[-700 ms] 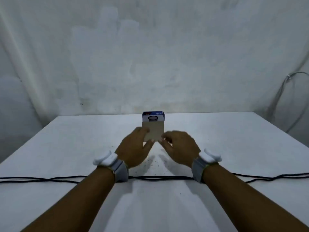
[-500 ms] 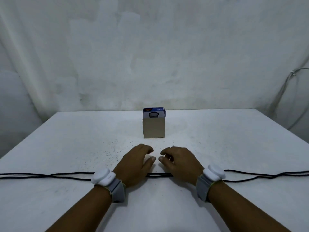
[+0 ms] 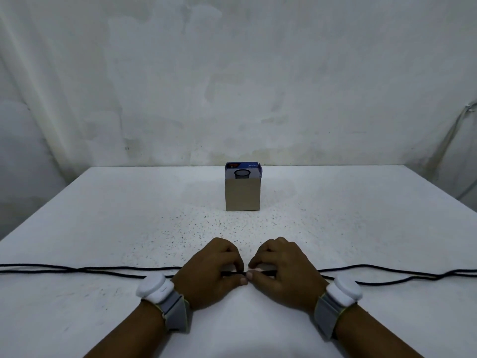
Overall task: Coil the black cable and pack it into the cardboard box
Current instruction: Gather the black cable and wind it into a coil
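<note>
Cable (image 3: 103,269) lies left-to-right, pinched by both hands' fingers (image 3: 238,267).

Both arms are bare, with no sleeves. Each wrist wears a grey cloth band. A round white gadget sits on the left band (image 3: 154,289), and another one sits on the right band (image 3: 344,291).

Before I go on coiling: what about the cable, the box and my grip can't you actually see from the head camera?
- Black cable ends: both strands run off the left and right edges of the head view.
- Cable between the left hand and right hand: mostly covered by the fingers.
- Cardboard box interior: hidden by its front wall.
- Small print on its blue flap: too small.
</note>
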Tool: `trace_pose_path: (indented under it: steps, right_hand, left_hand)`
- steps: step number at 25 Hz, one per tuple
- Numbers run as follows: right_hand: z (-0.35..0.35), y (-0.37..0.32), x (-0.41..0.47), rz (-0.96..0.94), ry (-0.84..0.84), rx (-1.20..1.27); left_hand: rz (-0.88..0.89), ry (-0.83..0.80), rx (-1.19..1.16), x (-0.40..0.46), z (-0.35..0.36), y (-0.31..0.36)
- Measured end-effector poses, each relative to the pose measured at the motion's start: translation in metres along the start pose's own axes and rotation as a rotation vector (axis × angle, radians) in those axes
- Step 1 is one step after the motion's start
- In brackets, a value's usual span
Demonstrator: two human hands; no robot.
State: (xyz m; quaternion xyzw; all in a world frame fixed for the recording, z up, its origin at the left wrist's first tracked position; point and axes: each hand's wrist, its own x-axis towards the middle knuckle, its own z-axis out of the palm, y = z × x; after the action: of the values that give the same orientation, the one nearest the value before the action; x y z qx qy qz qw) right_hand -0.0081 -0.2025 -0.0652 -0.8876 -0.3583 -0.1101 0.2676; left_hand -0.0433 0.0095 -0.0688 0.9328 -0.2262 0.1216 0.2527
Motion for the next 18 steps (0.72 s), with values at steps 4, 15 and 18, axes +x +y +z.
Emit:
trace_pose_path:
  steps: [4, 15, 18]
  right_hand:
    - [0.000, 0.003, 0.001, -0.045, -0.047, 0.003]
    - [-0.046, 0.010, 0.046, -0.072, 0.138, 0.006]
    - [-0.072, 0.012, 0.067, -0.115, 0.266, -0.023]
  left_hand:
    - [0.010, 0.003, 0.089, 0.008, 0.001, 0.000]
    - [-0.197, -0.030, 0.023, 0.045, -0.041, 0.013]
    - [-0.278, -0.015, -0.193, 0.054, -0.056, 0.020]
